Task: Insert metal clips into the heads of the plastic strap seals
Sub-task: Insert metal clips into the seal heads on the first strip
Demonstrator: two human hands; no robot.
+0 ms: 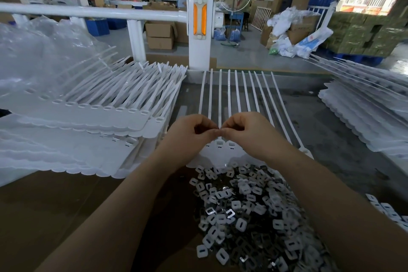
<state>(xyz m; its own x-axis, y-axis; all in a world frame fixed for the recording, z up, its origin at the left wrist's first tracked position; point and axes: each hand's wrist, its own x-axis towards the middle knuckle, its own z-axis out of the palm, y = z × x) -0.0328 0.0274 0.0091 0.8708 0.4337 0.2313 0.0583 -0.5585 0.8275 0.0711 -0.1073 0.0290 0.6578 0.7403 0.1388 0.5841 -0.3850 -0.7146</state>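
Observation:
A sheet of joined white plastic strap seals (237,93) lies flat before me, straps pointing away and slotted heads (219,144) toward me. My left hand (189,133) and my right hand (247,132) meet fingertip to fingertip just above the heads, fingers curled in a pinch. Whatever they pinch is too small and hidden to name. A heap of small metal clips (247,212), shiny and white-faced, lies under my right forearm.
A tall stack of white seal sheets (88,115) sits at the left, under clear plastic wrap (37,55). Another stack of sheets (364,115) lies at the right. A white railing post (199,26) stands behind the grey table (331,139). Brown cardboard (55,205) covers the near left.

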